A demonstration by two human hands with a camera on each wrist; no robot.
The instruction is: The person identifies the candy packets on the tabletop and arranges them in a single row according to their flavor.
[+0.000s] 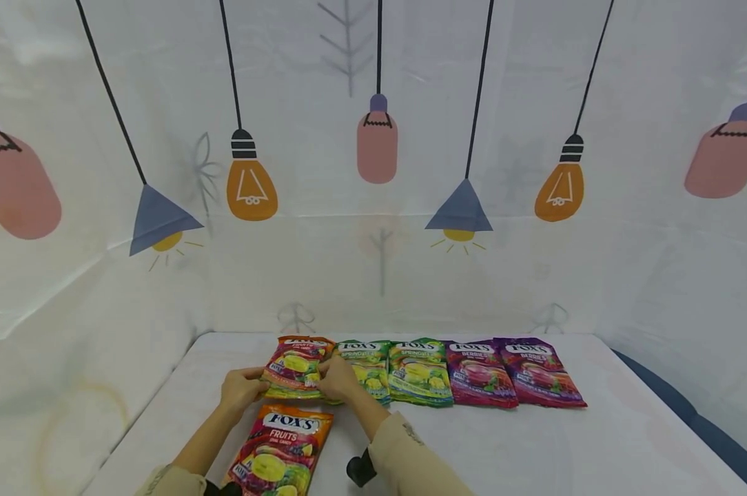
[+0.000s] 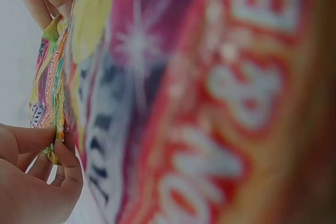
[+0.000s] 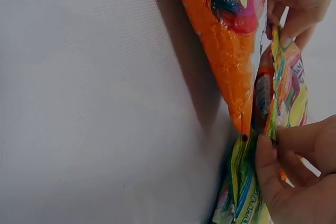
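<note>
An orange-and-red Fox's Fruits candy bag point(image 1: 294, 368) lies at the left end of the back row. My left hand point(image 1: 240, 394) pinches its left side, and my right hand point(image 1: 339, 379) pinches its lower right side. Thumb and fingers of the left hand point(image 2: 39, 182) grip the bag's edge point(image 2: 50, 85) in the left wrist view. In the right wrist view the right hand point(image 3: 299, 174) likewise grips the crimped edge. Between my forearms, closer to me, lies a second Fruits bag point(image 1: 277, 451), part of it cut off by the frame.
Right of the held bag stand two green Springtea-like Fox's bags point(image 1: 418, 372) and two purple Berries bags point(image 1: 482, 375), side by side on the white table point(image 1: 504, 455). A pale printed curtain point(image 1: 324, 275) hangs behind and at the sides.
</note>
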